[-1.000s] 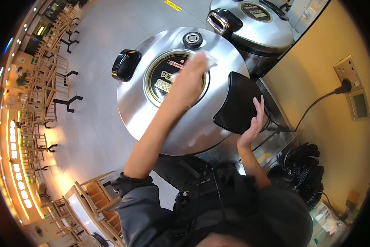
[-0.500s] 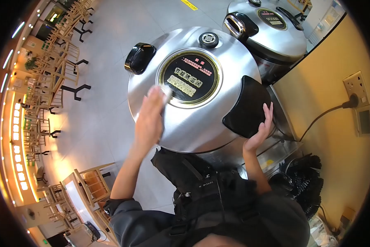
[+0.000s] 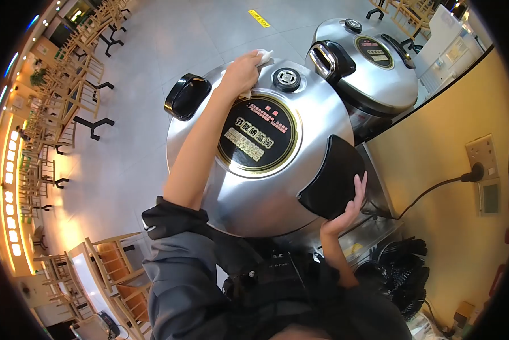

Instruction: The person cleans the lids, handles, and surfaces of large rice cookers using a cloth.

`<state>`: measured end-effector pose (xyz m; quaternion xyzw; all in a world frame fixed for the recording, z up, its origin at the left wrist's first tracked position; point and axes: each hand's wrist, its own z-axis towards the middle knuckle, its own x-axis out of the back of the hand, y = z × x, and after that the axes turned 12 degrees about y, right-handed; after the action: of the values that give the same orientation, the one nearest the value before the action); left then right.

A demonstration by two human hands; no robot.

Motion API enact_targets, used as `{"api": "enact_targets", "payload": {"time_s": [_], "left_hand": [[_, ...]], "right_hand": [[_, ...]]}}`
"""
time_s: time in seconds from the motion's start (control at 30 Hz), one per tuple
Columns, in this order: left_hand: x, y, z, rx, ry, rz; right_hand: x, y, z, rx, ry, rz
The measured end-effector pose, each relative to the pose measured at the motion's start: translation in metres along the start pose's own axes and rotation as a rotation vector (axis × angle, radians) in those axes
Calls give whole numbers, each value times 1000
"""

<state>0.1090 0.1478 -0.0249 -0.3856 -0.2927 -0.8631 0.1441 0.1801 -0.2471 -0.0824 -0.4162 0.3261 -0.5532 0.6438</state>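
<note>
A large round stainless-steel cooker lid (image 3: 249, 198) fills the middle of the head view, with a black and gold label (image 3: 257, 136) and a round vent valve (image 3: 287, 79). My left hand (image 3: 241, 75) is closed around a crumpled white cloth (image 3: 263, 55) and presses it on the lid's far side, between the label and a black latch handle (image 3: 187, 96). At the near right, my right hand (image 3: 348, 209) rests against the outer edge of a broad black handle (image 3: 336, 178). Its fingers are stretched out along that edge, not wrapped round it.
A second steel cooker (image 3: 373, 73) stands close behind on the right. To the right are a tan wall panel with a socket (image 3: 481, 153) and a black cable (image 3: 430, 190). Black brush-like items (image 3: 404, 272) lie below. Wooden chairs (image 3: 116, 263) line the left.
My left hand has moved the cloth from the label's near left edge to the lid's far side. The right hand stays at the broad handle; the whole view has shifted slightly.
</note>
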Motion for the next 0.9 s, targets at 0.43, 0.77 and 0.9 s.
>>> {"api": "enact_targets", "payload": {"time_s": [0.43, 0.77, 0.9], "left_hand": [[21, 28, -33, -142, -82, -137], [89, 74, -134, -145, -98, -84], [128, 92, -185, -107, -113, -75]], "right_hand": [[1, 2, 1, 8, -10, 50], [2, 5, 0, 69, -38, 80], [2, 11, 1, 112, -48, 73]]}}
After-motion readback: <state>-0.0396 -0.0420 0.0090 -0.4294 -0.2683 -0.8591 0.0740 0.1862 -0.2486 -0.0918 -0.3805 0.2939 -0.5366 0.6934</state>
